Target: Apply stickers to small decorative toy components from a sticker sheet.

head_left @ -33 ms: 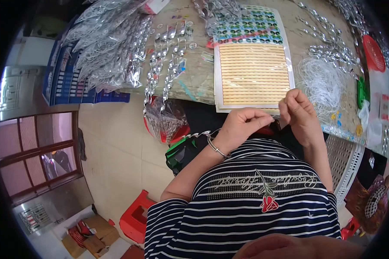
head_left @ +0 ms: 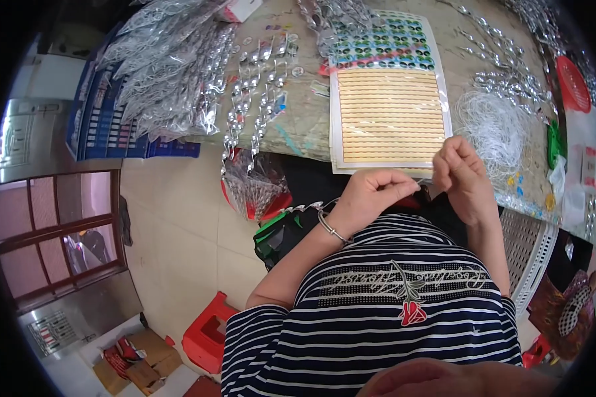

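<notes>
My left hand (head_left: 376, 200), with a metal bangle at the wrist, pinches thumb and forefinger together above my lap. Whatever sits at its fingertips is too small to make out. Close to its right is my right hand (head_left: 467, 177), its fingers curled in a pinch; what they hold, if anything, is hidden. Just beyond both hands lies a sheet (head_left: 391, 112) with yellow strips and rows of green ovals, at the table's near edge. A loose tangle of white string (head_left: 490, 129) lies right of the sheet.
Shiny silver twisted pieces (head_left: 248, 92) lie in rows at left, some hanging over the table (head_left: 311, 135) edge. Clear bags of similar pieces (head_left: 159, 73) fill a blue crate (head_left: 93, 132). A red basket (head_left: 571, 83) stands at right. Below left is a red stool (head_left: 208, 331).
My right hand's fingers have shifted slightly nearer and curled in more. My left hand has hardly moved.
</notes>
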Demonstrator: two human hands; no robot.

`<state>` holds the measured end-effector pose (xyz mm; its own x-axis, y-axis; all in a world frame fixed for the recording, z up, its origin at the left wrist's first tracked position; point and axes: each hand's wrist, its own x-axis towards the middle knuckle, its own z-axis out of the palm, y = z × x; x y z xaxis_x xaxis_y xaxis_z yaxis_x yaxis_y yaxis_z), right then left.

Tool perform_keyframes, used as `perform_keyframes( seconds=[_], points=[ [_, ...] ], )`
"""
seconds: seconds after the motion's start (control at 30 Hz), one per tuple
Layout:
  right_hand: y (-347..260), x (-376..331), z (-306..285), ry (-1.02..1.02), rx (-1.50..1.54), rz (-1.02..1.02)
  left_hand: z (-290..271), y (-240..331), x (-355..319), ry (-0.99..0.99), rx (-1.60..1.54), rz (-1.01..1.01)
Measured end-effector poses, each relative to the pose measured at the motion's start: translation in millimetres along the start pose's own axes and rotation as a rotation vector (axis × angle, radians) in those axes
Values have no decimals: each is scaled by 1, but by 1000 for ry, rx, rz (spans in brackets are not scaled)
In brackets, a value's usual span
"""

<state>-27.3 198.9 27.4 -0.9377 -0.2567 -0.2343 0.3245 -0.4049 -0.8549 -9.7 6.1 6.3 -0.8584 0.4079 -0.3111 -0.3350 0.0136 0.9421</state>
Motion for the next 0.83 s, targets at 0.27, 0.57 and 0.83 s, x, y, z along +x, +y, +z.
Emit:
perform_keyframes(
  seconds=[0.27,0.57,0.83],
  points=[
    [-40,-1,-42,182,-11,-203,-4,-13,-17,-25,9,31],
    [-17,3,-22,230,-28,-100,-23,-39,-35,-24,342,38],
    [-1,6,-36,159,-236,14,-61,-62,-49,415,330,59]
  ],
)
